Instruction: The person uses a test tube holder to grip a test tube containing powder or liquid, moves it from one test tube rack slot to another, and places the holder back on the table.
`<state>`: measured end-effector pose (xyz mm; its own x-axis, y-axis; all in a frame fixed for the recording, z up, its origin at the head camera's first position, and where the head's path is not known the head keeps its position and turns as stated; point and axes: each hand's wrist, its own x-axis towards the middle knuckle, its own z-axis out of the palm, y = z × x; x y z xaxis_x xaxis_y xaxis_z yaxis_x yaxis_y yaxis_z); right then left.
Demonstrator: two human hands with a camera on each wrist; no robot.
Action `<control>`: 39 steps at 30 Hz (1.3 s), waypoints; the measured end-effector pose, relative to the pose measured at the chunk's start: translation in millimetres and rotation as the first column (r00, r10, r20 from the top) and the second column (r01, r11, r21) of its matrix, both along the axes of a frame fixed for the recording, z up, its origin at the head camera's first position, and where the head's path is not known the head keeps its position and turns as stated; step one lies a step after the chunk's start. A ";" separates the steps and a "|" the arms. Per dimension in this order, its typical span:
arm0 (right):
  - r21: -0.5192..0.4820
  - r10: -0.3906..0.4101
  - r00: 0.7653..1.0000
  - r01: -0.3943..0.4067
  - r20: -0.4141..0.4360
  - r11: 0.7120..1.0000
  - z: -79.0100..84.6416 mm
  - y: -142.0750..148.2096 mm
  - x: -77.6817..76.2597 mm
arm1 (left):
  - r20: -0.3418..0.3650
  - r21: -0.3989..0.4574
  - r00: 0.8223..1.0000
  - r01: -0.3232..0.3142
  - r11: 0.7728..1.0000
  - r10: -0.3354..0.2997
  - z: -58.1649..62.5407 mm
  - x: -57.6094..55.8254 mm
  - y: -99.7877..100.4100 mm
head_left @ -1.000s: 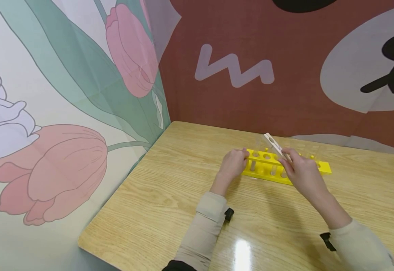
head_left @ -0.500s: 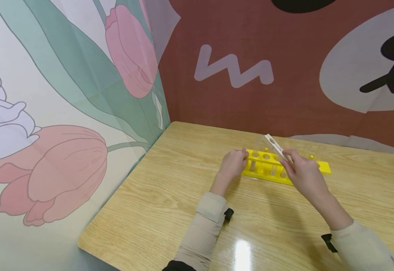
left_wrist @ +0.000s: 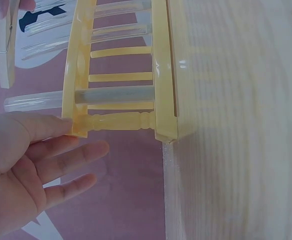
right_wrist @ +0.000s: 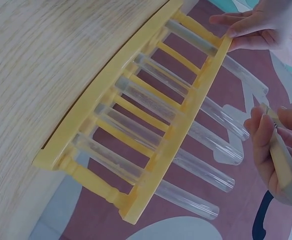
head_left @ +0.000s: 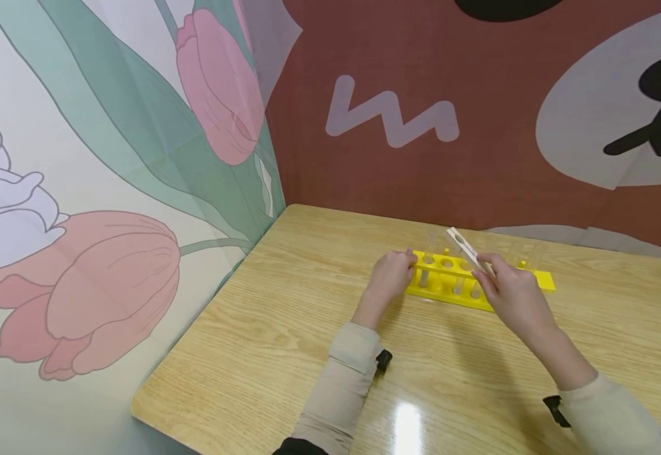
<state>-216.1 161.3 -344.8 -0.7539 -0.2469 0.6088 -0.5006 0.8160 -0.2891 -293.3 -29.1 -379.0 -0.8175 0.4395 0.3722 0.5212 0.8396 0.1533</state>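
A yellow test tube rack [head_left: 545, 280] stands on the wooden table, holding several clear test tubes [right_wrist: 188, 199] upright. My left hand [head_left: 390, 275] pinches the left end of its top plate between thumb and index finger, the other fingers spread below. Beside that end, one tube [left_wrist: 118, 94] looks greyer in its lower part. Above the rack's middle, my right hand [head_left: 518, 297] grips a wooden test tube clamp [head_left: 462, 245], which slants up to the left. In the right wrist view, the clamp's handle [right_wrist: 286, 172] lies across the curled fingers, apart from the tubes.
The wooden table [head_left: 262, 316] meets a patterned wall [head_left: 364, 170] at the back and another on the left. Its rounded front-left corner shows. Dark straps [head_left: 384, 360] sit at the sleeves. Light glares off the tabletop near the front.
My right hand and the clamp have shifted slightly right and down. The left hand and the rack have stayed put.
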 end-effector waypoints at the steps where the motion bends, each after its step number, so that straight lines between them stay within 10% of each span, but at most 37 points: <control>1: 0.001 0.000 1.000 0.000 0.001 1.000 -0.1 0.2 0.1 | 0.002 -0.001 1.000 0.000 1.000 0.000 -0.2 -0.1 0.0; 39: 0.032 -0.065 0.995 0.063 0.069 0.997 1.5 5.6 7.5 | -0.007 0.003 1.000 -0.001 1.000 0.001 -0.4 -0.1 -0.5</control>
<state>-208.6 166.9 -343.3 -0.8094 -0.2133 0.5471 -0.4260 0.8545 -0.2971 -293.4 -29.6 -379.3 -0.8151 0.4378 0.3794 0.5215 0.8396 0.1516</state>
